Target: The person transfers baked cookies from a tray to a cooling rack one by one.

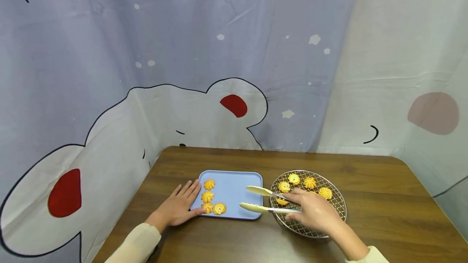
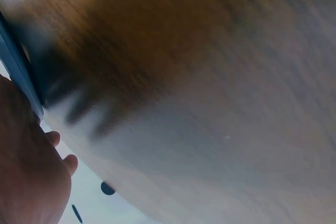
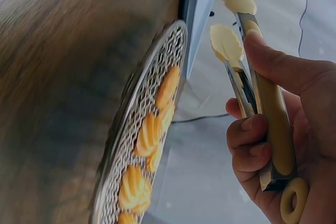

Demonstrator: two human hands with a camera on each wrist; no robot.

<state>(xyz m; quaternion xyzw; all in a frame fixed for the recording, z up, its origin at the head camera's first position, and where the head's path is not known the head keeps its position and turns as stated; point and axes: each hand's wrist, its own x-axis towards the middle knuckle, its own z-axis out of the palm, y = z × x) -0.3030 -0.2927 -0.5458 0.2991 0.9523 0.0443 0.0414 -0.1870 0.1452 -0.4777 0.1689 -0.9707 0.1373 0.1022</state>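
Note:
My left hand (image 1: 179, 206) lies with its fingers extended along the left edge of a light-blue rectangular tray (image 1: 232, 182), the thumb by its lower left corner. Several yellow piped butter cookies (image 1: 207, 196) sit in the tray's left part, one of them a ring (image 1: 219, 208) beside the lowest. In my right hand (image 1: 318, 212) are metal tongs with cream tips (image 1: 252, 207), gripped round the handles. The tips are apart with nothing between them, over the tray's right side. The right wrist view shows the tongs' cream handle pad (image 3: 275, 124) under my thumb.
A round wire rack (image 1: 305, 230) stands right of the tray, beneath my right hand. It bears several cookies (image 1: 325, 193), partly hidden by the hand. Both stand on a brown wooden table (image 1: 380, 198). A printed curtain (image 1: 285, 72) hangs behind the table.

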